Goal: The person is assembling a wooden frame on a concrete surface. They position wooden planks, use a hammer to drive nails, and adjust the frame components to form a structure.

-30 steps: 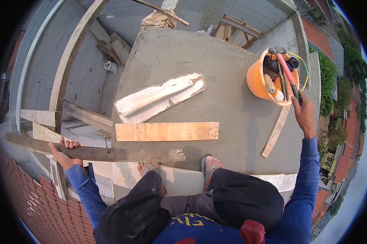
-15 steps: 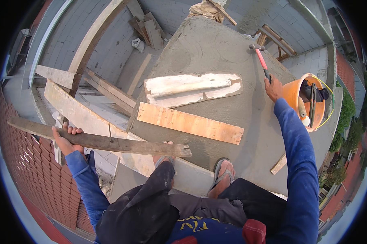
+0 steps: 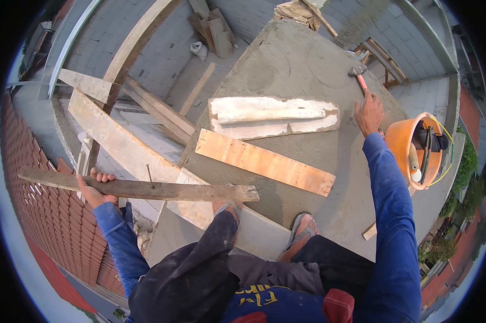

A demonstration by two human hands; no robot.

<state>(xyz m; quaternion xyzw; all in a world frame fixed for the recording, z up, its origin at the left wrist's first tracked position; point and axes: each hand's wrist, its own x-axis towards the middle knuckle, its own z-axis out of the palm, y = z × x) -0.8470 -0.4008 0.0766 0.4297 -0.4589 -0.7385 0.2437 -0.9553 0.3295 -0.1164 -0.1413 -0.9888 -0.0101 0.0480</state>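
My left hand (image 3: 97, 188) grips a dark weathered wooden batten (image 3: 205, 191) crosswise at lower left; a long nail (image 3: 149, 173) sticks up from it. My right hand (image 3: 369, 114) is over the handle of a red-handled hammer (image 3: 360, 78), low over the concrete slab (image 3: 302, 64), fingers partly hiding the handle. Left of that hand lie a white-coated board (image 3: 275, 129) with a long rounded piece on it and an orange plywood strip (image 3: 264, 164). An orange bucket (image 3: 399, 142), holding tools and dark material, stands to the right.
My sandalled feet are at the slab's near edge, beside pale boards (image 3: 127, 148). Left are an upright timber (image 3: 125, 54), a drop to a block-walled space with planks (image 3: 219, 35) and a sack (image 3: 199, 50), and red roof tiles (image 3: 44, 215). Houses and greenery lie beyond the right edge.
My right hand took the hammer out of the bucket and moved it leftward and away from me onto the slab. My left hand still holds the batten; the view has turned.
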